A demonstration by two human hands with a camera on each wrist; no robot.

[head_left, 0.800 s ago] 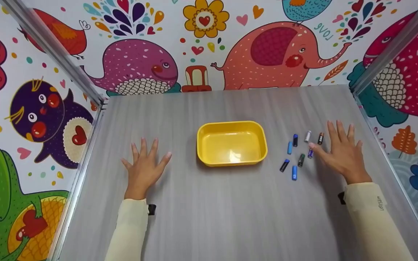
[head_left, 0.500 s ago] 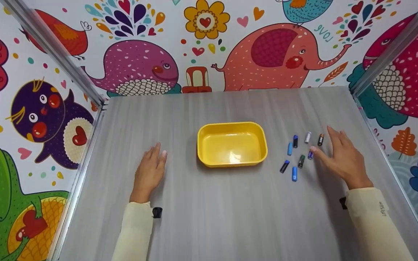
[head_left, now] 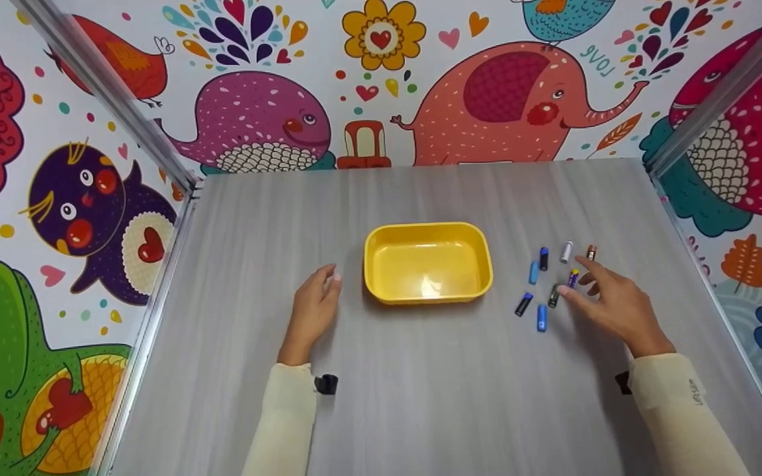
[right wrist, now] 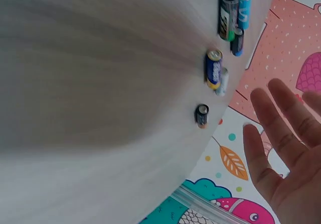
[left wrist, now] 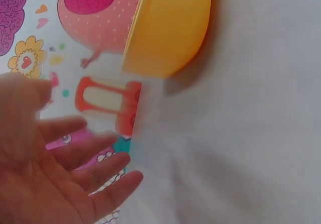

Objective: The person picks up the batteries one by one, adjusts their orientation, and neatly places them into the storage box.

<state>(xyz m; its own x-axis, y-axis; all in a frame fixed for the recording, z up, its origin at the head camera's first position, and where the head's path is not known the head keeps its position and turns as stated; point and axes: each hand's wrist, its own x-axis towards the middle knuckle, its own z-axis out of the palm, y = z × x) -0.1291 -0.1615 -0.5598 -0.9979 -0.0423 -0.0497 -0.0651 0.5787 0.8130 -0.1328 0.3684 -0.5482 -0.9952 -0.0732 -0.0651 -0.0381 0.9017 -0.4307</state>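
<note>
A yellow plastic tub (head_left: 428,295) stands mid-table with nothing in it. Just left of it is my left hand (head_left: 313,305), fingers relaxed and holding nothing; the left wrist view shows its palm with the tub's wall (left wrist: 175,28) beyond. Several small batteries lie scattered to the right of the tub, among them a light blue one (head_left: 534,272), a white one (head_left: 567,252) and a green-and-black one (head_left: 553,296). My right hand (head_left: 619,311) is over their right side, fingers loosely bent, thumb tip near the green-and-black battery. In the right wrist view its palm is bare, apart from the purple-blue battery (right wrist: 213,69).
The grey wood-grain table (head_left: 407,396) is bounded by metal frame posts (head_left: 123,119) and cartoon-printed panels at the back and both sides. A black strap piece (head_left: 327,384) shows at the left sleeve's cuff.
My left hand has moved right towards the tub, its spread fingers drawing together. My right hand has shifted slightly left over the batteries, and its fingers have bent.
</note>
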